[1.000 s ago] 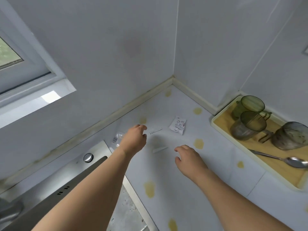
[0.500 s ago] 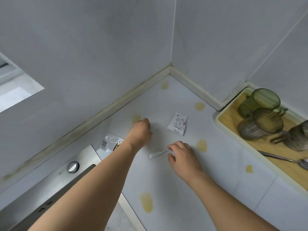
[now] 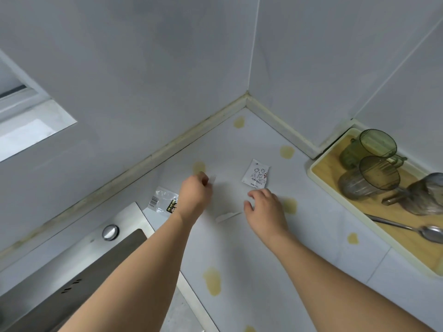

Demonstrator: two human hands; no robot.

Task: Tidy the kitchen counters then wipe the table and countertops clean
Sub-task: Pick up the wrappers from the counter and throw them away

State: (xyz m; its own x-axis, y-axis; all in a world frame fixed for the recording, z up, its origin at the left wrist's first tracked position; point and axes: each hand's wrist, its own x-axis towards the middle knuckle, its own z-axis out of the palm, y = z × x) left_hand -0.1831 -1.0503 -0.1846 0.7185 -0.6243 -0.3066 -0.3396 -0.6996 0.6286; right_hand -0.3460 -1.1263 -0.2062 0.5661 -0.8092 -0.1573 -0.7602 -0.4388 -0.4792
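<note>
Scraps gathered on the surface [image 3: 239, 271]

A white scrap [image 3: 212, 179] is pinched by the left hand [image 3: 195, 194]; beside the printed sachet [image 3: 256, 174], the right hand [image 3: 266, 208] is relaxed, a torn strip [image 3: 226, 215] at its thumb.

Well to the right of the right hand's fingers [image 3: 257, 195], a wooden tray [image 3: 311, 171] with a cream rim holds two greenish cups [image 3: 376, 144] lying on their sides, a cloudy glass [image 3: 429, 195] and a metal spoon [image 3: 431, 233]. Left of and nearer than the left hand's fingers [image 3: 203, 182] lies a steel sink [image 3: 72, 271] with a round knob [image 3: 110, 232] on its rim.
</note>
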